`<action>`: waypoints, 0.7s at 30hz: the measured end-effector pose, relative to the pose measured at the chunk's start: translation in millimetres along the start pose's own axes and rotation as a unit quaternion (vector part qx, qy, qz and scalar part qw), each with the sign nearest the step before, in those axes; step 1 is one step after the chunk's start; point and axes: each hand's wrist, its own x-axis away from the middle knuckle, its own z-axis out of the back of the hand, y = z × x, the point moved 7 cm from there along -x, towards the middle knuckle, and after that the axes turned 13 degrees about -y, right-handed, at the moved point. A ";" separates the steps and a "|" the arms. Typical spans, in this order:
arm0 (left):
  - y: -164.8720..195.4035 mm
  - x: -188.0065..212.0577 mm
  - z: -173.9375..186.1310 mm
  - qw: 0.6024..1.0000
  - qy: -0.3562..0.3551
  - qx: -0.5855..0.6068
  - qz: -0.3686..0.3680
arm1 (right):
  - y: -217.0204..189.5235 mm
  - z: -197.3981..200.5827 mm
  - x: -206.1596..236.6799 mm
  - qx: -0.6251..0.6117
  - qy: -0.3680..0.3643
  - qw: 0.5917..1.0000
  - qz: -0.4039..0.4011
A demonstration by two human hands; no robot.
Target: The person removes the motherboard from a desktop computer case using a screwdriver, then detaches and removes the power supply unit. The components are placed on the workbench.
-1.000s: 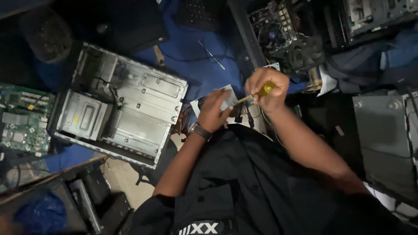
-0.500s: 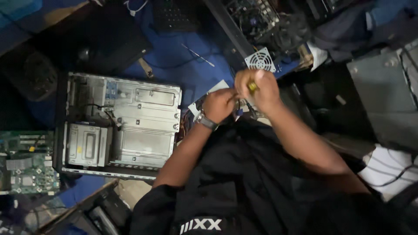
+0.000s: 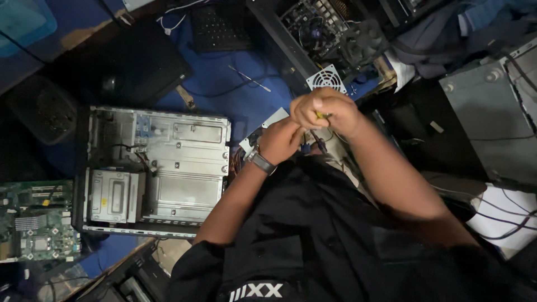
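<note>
My right hand (image 3: 325, 112) is closed around a yellow-handled screwdriver (image 3: 320, 116), whose handle barely shows between the fingers. Its shaft points down toward my lap. My left hand (image 3: 281, 140), with a watch on the wrist, holds a small silver metal part (image 3: 262, 132) with coloured wires, just below and left of the right hand. The two hands touch each other over this part, and most of it is hidden under them. My black shirt fills the lower middle of the view.
An open silver desktop case (image 3: 156, 168) lies left of the hands on a blue mat (image 3: 224, 84). A green motherboard (image 3: 33, 223) sits far left. A second open case with a white fan grille (image 3: 327, 78) is above. A loose screwdriver (image 3: 249, 78) and grey panel (image 3: 492, 112) lie nearby.
The view has swung, so the open case now sits level at the left. My hands stay together on the small part. The right hand now covers more of the yellow handle.
</note>
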 end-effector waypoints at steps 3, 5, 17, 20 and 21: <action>-9.0 1.4 4.6 0.998 0.042 -0.002 0.057 | -10.7 -0.4 -1.2 0.081 0.159 0.984 0.002; -11.6 1.8 7.7 0.995 0.058 -0.009 0.075 | -18.0 -26.2 11.3 0.184 0.352 0.916 0.052; -4.8 0.9 -9.8 0.998 -0.036 -0.039 0.030 | 32.1 -1.3 31.1 0.030 0.132 0.989 0.051; -8.9 1.8 -9.5 0.997 -0.019 -0.049 0.050 | 17.5 -2.3 29.8 0.103 0.144 0.984 0.024; -9.1 1.8 -6.5 0.998 0.004 -0.042 0.050 | 10.3 -4.7 29.0 0.102 0.198 0.974 0.039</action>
